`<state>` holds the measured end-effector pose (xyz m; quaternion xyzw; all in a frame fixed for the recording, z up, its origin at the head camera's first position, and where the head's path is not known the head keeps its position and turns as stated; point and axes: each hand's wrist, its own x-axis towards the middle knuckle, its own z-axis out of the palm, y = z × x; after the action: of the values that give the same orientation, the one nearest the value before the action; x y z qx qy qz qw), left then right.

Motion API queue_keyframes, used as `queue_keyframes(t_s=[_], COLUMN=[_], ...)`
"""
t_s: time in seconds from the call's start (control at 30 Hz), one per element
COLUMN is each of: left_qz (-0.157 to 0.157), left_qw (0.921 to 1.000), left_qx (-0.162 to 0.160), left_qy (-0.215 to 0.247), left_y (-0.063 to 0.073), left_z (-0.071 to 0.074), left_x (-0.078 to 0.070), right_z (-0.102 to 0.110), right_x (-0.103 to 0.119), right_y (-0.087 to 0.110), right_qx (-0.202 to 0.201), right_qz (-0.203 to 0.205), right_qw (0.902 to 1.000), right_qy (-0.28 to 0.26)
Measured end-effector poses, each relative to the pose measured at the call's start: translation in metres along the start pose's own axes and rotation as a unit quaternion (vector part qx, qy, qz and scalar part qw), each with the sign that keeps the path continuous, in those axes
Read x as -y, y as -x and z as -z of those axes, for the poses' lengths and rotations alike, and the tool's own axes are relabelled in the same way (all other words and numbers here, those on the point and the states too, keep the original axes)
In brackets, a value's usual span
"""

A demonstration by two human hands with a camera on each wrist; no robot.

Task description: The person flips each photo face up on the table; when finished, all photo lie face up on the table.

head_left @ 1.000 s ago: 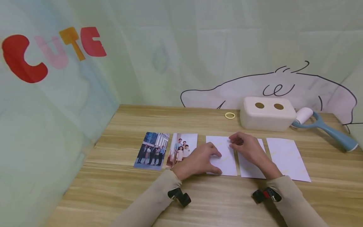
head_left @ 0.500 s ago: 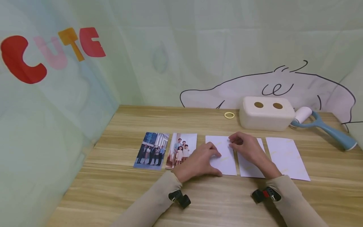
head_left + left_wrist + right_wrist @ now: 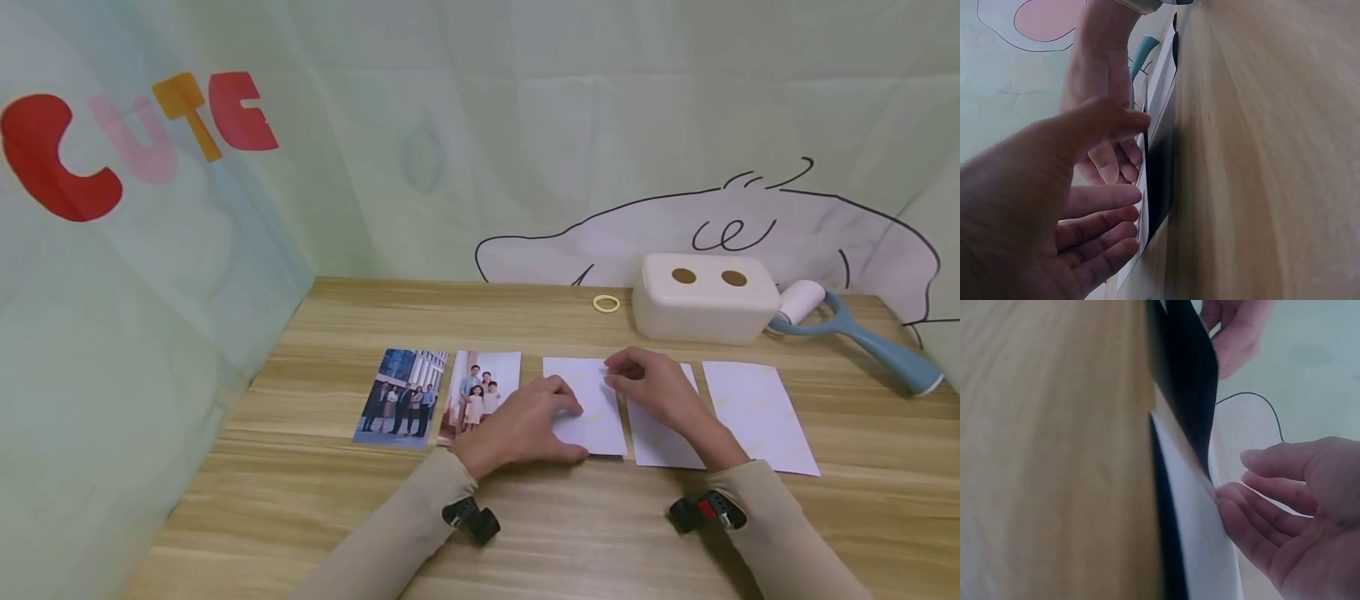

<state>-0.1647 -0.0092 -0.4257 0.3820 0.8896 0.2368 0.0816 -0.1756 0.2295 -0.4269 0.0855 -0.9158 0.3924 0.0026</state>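
I saw the left white card (image 3: 597, 425), near edge raised, dark beneath; left hand (image 3: 525, 421) with fingers wide, right hand (image 3: 660, 390) narrow.

I wear two plain beige sleeves, the left sleeve (image 3: 390, 527) and right sleeve (image 3: 787, 533) alike, both long and ending at the wrist. My left wrist camera (image 3: 483, 525) and right wrist camera (image 3: 684, 516) are small, black and stubby, on black straps; a red piece (image 3: 707, 509) marks the right mount. My fingers (image 3: 1110, 199) are bare.
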Motion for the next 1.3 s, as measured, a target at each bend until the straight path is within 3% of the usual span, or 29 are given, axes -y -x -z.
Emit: queue_keyframes(t_s=[0.23,0.47,0.6,1.1,1.3], left_qz=[-0.019,-0.034,-0.03,-0.034,-0.025], left_qw=[0.9995,0.998,0.9979,0.997,0.9977], left_qx=[-0.014,-0.026,-0.024,-0.031,-0.022], left_qy=[0.023,0.046,0.052,0.062,0.059], left_y=[-0.001,0.0,0.0,-0.001,-0.001], left_z=[0.001,0.003,0.004,0.002,0.003], left_x=[0.007,0.008,0.008,0.011,0.012], right_z=[0.01,0.016,0.016,0.014,0.013], right_x=[0.001,0.003,0.004,0.006,0.006], right_y=[0.001,0.001,0.002,0.006,0.006], right_qx=[0.014,0.073,0.093,0.126,0.128], right_qz=[-0.003,-0.061,-0.069,-0.103,-0.094], right_qw=[0.9999,0.9948,0.9921,0.9818,0.9819], right_qy=[0.007,-0.036,-0.048,-0.098,-0.103])
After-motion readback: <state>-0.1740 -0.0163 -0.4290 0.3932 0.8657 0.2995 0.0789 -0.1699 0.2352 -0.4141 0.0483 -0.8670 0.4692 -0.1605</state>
